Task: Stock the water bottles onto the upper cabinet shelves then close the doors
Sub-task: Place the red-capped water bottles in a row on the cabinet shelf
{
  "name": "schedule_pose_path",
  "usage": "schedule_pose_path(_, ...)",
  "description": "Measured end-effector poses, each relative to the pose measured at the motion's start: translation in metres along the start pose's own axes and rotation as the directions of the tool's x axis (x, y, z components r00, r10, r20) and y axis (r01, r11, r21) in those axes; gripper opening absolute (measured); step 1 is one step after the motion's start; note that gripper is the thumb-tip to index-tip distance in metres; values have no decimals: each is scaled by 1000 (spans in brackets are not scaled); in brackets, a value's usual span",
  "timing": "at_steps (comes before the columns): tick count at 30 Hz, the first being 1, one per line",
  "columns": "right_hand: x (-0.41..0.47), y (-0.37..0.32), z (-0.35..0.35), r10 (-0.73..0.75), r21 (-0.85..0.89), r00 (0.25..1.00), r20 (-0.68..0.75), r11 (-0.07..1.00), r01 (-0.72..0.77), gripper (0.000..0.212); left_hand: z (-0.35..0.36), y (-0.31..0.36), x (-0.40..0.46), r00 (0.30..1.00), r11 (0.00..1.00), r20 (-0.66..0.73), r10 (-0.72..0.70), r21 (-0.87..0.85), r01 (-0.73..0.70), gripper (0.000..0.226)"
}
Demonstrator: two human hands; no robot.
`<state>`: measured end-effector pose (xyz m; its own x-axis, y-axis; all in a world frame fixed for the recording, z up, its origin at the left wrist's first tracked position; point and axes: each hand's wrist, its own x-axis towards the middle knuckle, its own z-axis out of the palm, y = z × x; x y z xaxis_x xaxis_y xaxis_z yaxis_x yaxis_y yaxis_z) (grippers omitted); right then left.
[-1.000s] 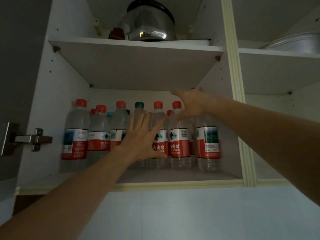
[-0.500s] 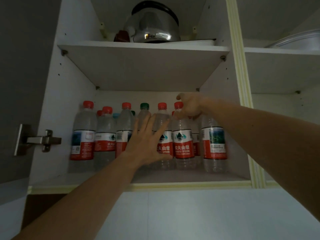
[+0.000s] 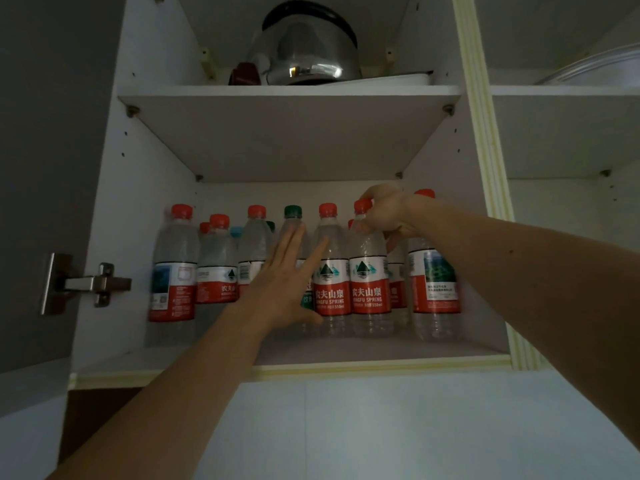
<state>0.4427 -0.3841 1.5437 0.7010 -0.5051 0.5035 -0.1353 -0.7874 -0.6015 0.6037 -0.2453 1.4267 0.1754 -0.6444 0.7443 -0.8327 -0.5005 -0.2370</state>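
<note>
Dim, greyish light, a bright glare spot on the shiny steel kettle [image 3: 304, 60], wide-angle bending at the edges.

You face a white-walled cabinet [image 3: 138, 202] with a pale yellow front edge. Its clear plastic water bottles [image 3: 369, 271] wear red-and-white labels bearing a dark green mountain mark and white lettering; most caps are red, while one green-capped bottle [image 3: 293, 216] and one light-blue cap [image 3: 236, 231] break the row. Above sits a shiny silver kettle [image 3: 306, 53] with a black handle.
</note>
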Motion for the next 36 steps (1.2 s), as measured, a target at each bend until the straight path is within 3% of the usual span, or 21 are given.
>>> schedule_pose_path(4, -1, -1, 1, 7, 10, 1000, 5, 1000, -7, 49, 4, 2, 5, 1000, 1000, 7, 0, 6, 0, 143)
schedule_pose_path(10, -8, 0, 2, -134, -275, 990, -40, 954, 118, 46, 7, 10, 9, 998, 991, -60, 33, 130, -25, 136)
schedule_pose_path(13, -15, 5, 5, -337, -550, 936, -102, 803, 229, 58, 6, 11, 7, 996, 986, -82, 40, 163, -26, 133)
schedule_pose_path(16, -34, 9, -2, -497, -665, 860, -112, 681, 306, 58, 2, 18, 7, 992, 987, -111, 55, 159, -37, 127)
schedule_pose_path(19, -60, 16, -15, -617, -812, 785, -62, 488, 320, 57, -5, 27, 10, 988, 988, -140, 72, 147, -51, 121)
schedule_pose_path(23, -94, 43, -22, -482, -964, 875, 38, 214, 160, 107, -9, 48, 24, 981, 994, -178, 84, 83, -70, 123)
schedule_pose_path(27, -109, 82, -10, -357, -999, 934, 12, -35, 0, 132, 5, 71, 35, 982, 983, -141, 122, 157, -100, 129)
schedule_pose_path(36, -96, 106, 4, -328, -992, 944, -36, -101, -73, 127, 14, 75, 40, 986, 964, -124, 109, 255, -74, 128)
